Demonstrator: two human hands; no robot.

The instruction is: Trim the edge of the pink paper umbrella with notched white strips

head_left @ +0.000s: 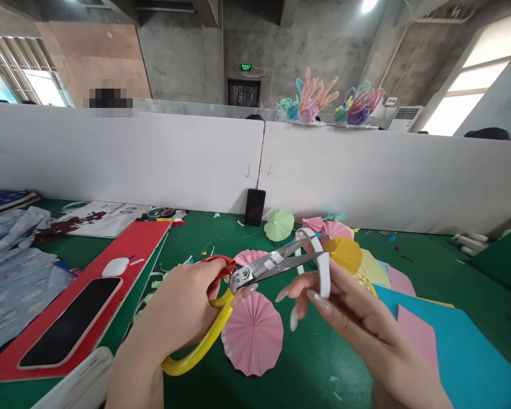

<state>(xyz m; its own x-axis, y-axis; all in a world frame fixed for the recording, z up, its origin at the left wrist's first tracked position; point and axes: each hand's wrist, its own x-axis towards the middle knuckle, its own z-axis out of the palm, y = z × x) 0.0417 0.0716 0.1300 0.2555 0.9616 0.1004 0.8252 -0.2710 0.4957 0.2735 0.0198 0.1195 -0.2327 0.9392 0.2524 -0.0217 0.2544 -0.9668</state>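
Note:
My left hand [181,301] is closed around scissors [264,266] with one yellow and one red handle. The blades point right and stand slightly apart, with small white pieces stuck on them. A curled white strip [324,275], like a ring of tape, is gripped in the fingers of my right hand [357,318]. The blade tips reach to that strip; whether they touch it I cannot tell. Below the scissors lies a pleated pink paper disc [254,335] with white bits along its left edge. Another pink pleated disc [252,257] is partly hidden behind the blades.
A black phone [254,207] leans against the white partition [153,153]. Near it lies a green paper disc [279,225]. Yellow paper [344,254] and blue sheets [464,341] spread right. At left, another phone [72,321] rests on a red board [140,244], beside crumpled fabric [17,289].

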